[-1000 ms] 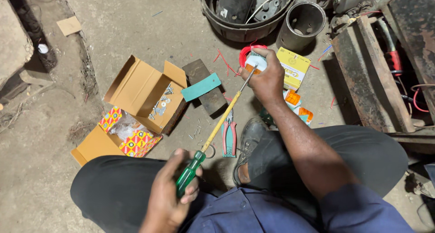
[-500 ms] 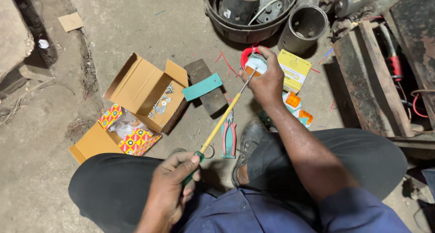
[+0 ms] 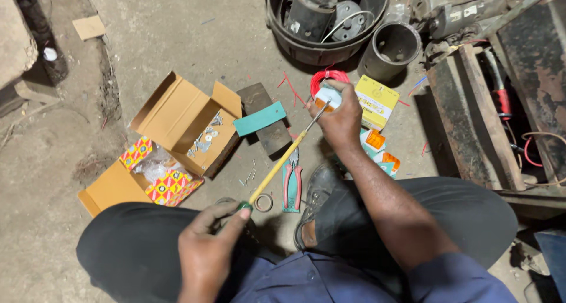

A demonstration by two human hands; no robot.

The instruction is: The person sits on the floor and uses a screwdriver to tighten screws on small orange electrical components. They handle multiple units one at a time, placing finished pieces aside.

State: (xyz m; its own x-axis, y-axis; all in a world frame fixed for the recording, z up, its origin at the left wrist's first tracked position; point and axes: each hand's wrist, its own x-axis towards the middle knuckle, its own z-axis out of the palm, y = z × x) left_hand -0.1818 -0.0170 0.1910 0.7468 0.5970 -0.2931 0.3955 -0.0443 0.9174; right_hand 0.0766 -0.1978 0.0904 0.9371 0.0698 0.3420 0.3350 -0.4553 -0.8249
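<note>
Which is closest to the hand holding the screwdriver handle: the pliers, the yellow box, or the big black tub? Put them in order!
From the left hand, in the head view:
1. Pliers, on the floor just up and right of it.
2. Yellow box, farther right, past the right hand.
3. Black tub, at the top, farthest away.

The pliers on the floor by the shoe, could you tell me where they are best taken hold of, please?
Probably by the two red handles of the pliers, from above. They lie flat on the concrete floor, handles spread slightly, jaws pointing away towards the screwdriver shaft. Come in from the left, beside the small ring, since the shoe crowds the right side.
</note>
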